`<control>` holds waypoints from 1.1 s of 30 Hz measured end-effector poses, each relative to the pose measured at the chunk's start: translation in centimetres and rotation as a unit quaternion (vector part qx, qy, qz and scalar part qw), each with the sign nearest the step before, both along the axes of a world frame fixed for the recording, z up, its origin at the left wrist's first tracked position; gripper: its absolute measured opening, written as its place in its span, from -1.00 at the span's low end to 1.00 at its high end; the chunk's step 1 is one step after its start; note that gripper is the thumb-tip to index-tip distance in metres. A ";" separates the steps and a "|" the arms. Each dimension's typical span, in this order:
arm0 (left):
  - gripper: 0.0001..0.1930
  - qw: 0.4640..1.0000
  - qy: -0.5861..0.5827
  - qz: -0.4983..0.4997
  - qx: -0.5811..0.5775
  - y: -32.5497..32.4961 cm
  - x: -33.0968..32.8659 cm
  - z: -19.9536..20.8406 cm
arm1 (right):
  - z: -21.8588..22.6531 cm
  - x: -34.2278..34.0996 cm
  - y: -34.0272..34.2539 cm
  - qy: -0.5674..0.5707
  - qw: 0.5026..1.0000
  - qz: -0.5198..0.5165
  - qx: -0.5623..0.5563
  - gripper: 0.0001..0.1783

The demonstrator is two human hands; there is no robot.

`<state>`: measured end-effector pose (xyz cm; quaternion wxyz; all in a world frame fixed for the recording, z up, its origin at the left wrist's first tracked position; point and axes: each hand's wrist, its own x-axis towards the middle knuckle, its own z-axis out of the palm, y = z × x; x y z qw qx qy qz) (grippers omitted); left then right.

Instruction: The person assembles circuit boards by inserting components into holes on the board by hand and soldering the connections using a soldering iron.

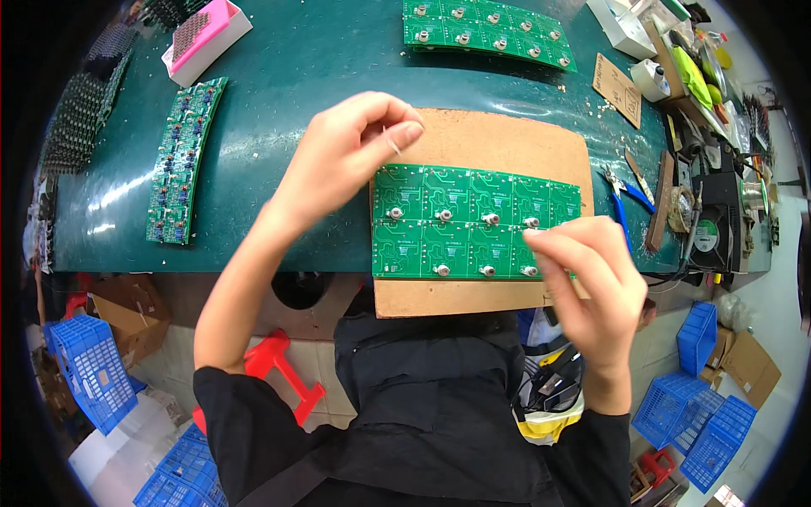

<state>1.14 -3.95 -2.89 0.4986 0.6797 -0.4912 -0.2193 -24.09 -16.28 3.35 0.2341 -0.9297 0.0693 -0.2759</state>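
Observation:
A green circuit board panel lies on a brown cardboard sheet in front of me, with two rows of small round silver components. Above its far left corner is my left hand, thumb and forefinger pinched together. A thin pale sliver shows by the thumb, too small to name. Over the panel's right part, my right hand is closed in a pinch, its fingertips beside a silver component in the upper row. Whatever those fingers hold is hidden. The hand covers the panel's lower right corner.
More green panels lie stacked at the far side. A narrow populated board and a pink-and-white box are on the left. Blue-handled pliers, a wooden strip and a black fan unit stand to the right.

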 end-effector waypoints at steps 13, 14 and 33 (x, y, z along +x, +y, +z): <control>-0.73 0.790 0.598 -0.106 0.082 7.9 -7.6 2.2 | -2.0 3.5 5.1 -0.013 0.980 0.079 0.183 -0.71; -0.73 0.790 0.600 -0.103 0.079 8.0 -7.7 2.1 | -2.1 3.5 5.3 -0.011 0.980 0.082 0.182 -0.71; -0.83 0.835 0.549 -0.011 -0.032 10.8 -11.4 -1.3 | -4.0 2.5 6.8 0.042 0.962 0.111 0.247 -0.67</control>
